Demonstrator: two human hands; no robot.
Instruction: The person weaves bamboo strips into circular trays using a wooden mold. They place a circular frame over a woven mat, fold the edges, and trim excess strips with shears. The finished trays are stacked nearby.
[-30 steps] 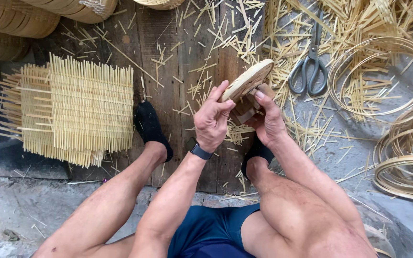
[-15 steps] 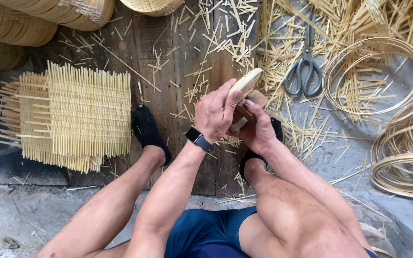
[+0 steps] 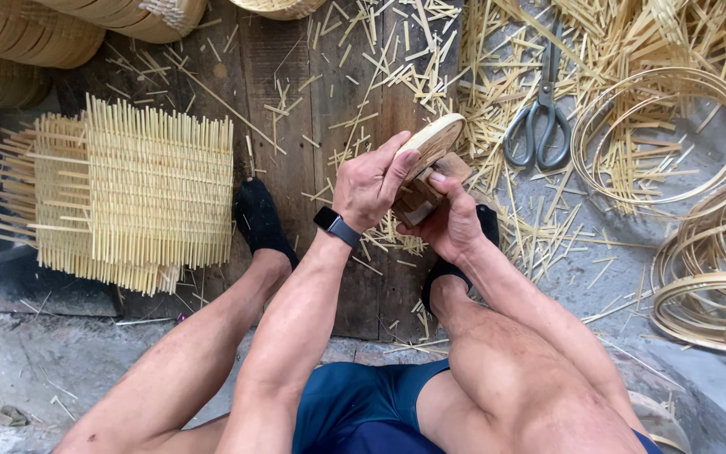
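One head-worn camera looks steeply down from close above — the left hand and right hand mid-frame, knees below, plank floor beyond — with no second view to overlap.

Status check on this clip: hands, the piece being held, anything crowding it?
Left hand and right hand both gripping round bamboo piece on wooden block, raised off the plank floor. Scissors lie apart. Nothing in the way.
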